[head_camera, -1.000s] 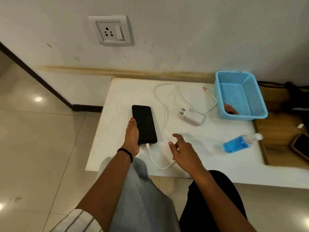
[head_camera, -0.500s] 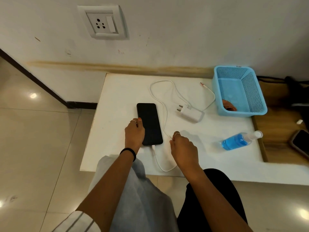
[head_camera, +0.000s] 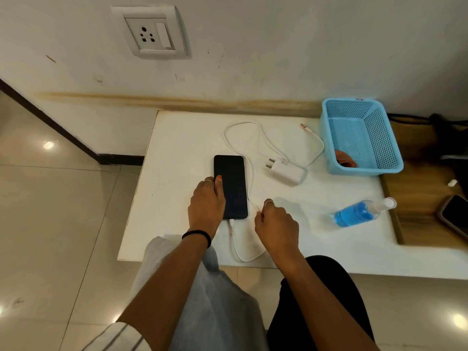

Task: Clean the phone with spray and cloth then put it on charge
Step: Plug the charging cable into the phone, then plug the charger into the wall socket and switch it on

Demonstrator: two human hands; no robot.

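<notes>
A black phone (head_camera: 231, 183) lies screen up on the white table (head_camera: 177, 153), with the white charging cable (head_camera: 238, 249) plugged into its near end. My left hand (head_camera: 206, 203) holds the phone's left edge, thumb on the screen. My right hand (head_camera: 276, 224) pinches the cable just right of the phone. The cable loops back to the white charger plug (head_camera: 285, 169), which lies unplugged on the table. A blue spray bottle (head_camera: 362, 212) lies on its side at the right. A brown cloth (head_camera: 345, 160) sits in the blue basket (head_camera: 390, 138).
A wall socket (head_camera: 150, 34) is on the wall above the table's far left. A second cable end (head_camera: 305, 127) lies near the basket. Another phone (head_camera: 455, 216) rests on the wooden surface at the far right. Tiled floor lies to the left.
The phone has slid slightly away from the near edge with my left hand along it. My right hand has closed its fingers on the cable next to the phone.
</notes>
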